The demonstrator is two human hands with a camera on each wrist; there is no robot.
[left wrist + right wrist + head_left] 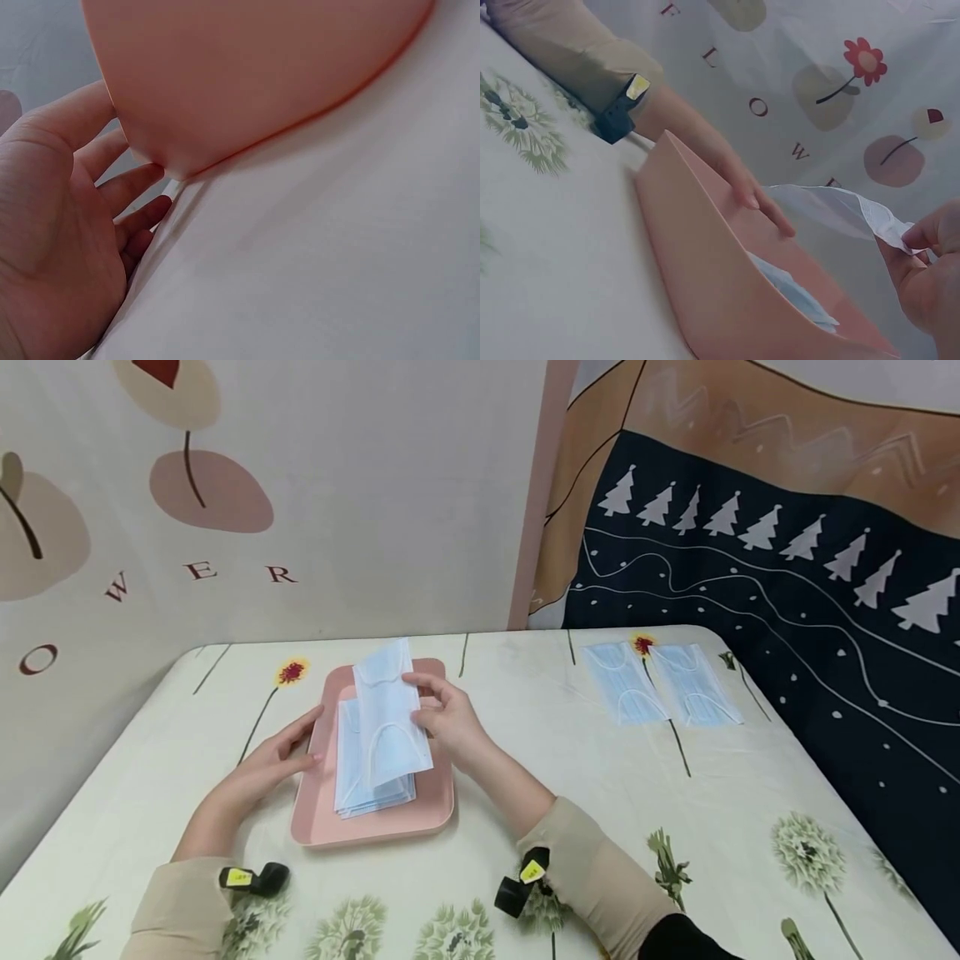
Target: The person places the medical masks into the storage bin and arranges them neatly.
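Note:
A pink tray (433, 793) holds a small pile of light-blue face masks (348, 777). The right hand (453, 718) pinches one mask (390, 718) by its right edge, raised above the pile; in the right wrist view this mask (825, 206) hangs from the thumb and fingers of the right hand (930, 277). At the tray's left side, the left hand (266, 768) touches the rim with relaxed fingers; the left wrist view shows the left hand (67, 210) against the outer wall of the tray (225, 67).
Two more masks lie side by side at the table's back right, one (626, 683) left of the other (695, 685). A flower-patterned cloth (570, 760) covers the table. Behind stand a pale printed curtain (390, 510) and a dark one with white trees (750, 577).

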